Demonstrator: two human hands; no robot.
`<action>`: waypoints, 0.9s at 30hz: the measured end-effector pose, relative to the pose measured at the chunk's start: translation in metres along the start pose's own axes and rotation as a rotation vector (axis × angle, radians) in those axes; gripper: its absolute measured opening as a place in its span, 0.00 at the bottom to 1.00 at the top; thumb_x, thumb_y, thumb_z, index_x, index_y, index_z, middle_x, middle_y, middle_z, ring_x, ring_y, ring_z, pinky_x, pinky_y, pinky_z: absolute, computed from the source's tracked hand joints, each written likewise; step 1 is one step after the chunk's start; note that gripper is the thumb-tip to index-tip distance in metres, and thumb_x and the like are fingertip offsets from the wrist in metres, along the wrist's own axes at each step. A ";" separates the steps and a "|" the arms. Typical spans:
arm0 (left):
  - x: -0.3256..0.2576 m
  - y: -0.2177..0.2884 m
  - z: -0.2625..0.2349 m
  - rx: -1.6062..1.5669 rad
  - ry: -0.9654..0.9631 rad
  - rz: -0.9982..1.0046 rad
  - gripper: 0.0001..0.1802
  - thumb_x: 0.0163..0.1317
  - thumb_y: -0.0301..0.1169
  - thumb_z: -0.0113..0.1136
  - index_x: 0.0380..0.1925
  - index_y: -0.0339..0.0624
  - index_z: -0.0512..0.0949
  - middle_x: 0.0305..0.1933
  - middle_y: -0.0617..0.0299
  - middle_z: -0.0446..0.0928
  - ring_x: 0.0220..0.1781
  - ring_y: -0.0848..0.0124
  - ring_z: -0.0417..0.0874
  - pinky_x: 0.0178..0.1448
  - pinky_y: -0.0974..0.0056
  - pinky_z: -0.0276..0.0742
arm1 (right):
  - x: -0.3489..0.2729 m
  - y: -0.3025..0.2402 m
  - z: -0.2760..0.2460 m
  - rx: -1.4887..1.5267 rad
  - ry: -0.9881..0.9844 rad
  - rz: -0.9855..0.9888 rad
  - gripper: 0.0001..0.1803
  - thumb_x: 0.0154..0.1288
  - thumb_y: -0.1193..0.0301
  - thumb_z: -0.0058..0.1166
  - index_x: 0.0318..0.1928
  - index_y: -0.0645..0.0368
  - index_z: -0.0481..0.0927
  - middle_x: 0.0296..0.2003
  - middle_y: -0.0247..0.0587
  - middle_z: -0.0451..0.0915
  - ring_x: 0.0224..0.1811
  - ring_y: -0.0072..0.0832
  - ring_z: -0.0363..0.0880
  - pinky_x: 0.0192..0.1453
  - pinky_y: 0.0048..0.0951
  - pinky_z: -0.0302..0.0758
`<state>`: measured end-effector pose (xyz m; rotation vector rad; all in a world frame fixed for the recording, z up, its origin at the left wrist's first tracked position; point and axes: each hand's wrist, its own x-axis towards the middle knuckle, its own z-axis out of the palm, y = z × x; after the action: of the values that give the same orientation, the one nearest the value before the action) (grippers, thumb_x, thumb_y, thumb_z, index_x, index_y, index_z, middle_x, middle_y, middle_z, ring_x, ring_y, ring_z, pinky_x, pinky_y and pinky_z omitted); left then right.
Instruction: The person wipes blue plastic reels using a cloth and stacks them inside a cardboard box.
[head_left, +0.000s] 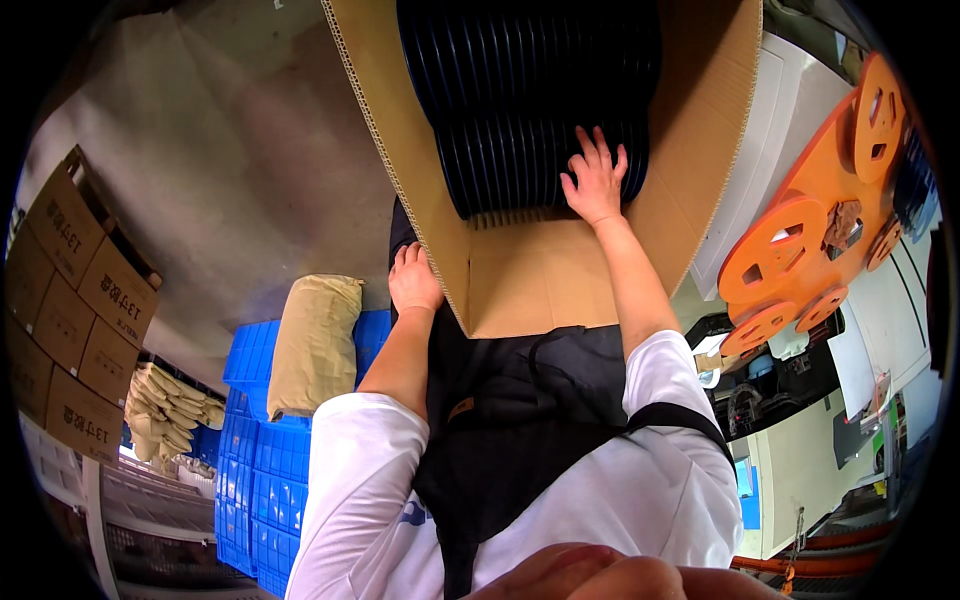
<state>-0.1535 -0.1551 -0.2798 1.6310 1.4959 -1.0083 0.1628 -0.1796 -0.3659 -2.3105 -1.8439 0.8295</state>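
A large open cardboard box [540, 285] stands in front of me, tilted toward my body. Inside it lie rows of black round plastic discs [510, 165], set on edge side by side. Their exact kind is hard to make out in the shadow. My right hand [597, 185] reaches into the box with fingers spread, touching the right part of the nearest row. Against the outside of the box's left wall rests my left hand [415, 280], its fingers stretched out and slightly bent, holding nothing visible.
Blue plastic crates [265, 480] are stacked at my left, with a tan paper sack [320, 345] lying on top. Closed cardboard boxes [85, 310] are piled at the far left. On the right stands a machine with orange slotted discs [785, 250], beside a pale cabinet [805, 480].
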 end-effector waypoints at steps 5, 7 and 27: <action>0.000 -0.002 0.003 -0.016 0.045 0.026 0.21 0.62 0.43 0.45 0.49 0.45 0.74 0.62 0.63 0.69 0.67 0.61 0.63 0.66 0.56 0.61 | -0.002 -0.002 0.014 -0.044 0.035 -0.068 0.11 0.46 0.74 0.59 0.33 0.50 0.74 0.65 0.34 0.62 0.70 0.36 0.53 0.68 0.55 0.48; 0.000 -0.003 0.004 -0.015 0.062 0.036 0.20 0.62 0.43 0.45 0.48 0.45 0.74 0.62 0.63 0.69 0.67 0.61 0.63 0.66 0.56 0.62 | -0.001 -0.007 0.013 -0.035 0.025 -0.098 0.12 0.46 0.75 0.59 0.33 0.49 0.74 0.65 0.34 0.62 0.70 0.35 0.54 0.68 0.54 0.49; -0.002 -0.001 0.008 -0.042 0.116 0.033 0.16 0.56 0.37 0.49 0.43 0.46 0.76 0.60 0.62 0.71 0.65 0.61 0.66 0.65 0.55 0.64 | 0.010 -0.036 0.013 0.019 -0.027 -0.122 0.10 0.46 0.74 0.60 0.31 0.49 0.75 0.64 0.36 0.64 0.70 0.38 0.55 0.67 0.57 0.49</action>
<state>-0.1554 -0.1633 -0.2820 1.7042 1.5506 -0.8719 0.1266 -0.1637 -0.3671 -2.1601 -1.9564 0.8621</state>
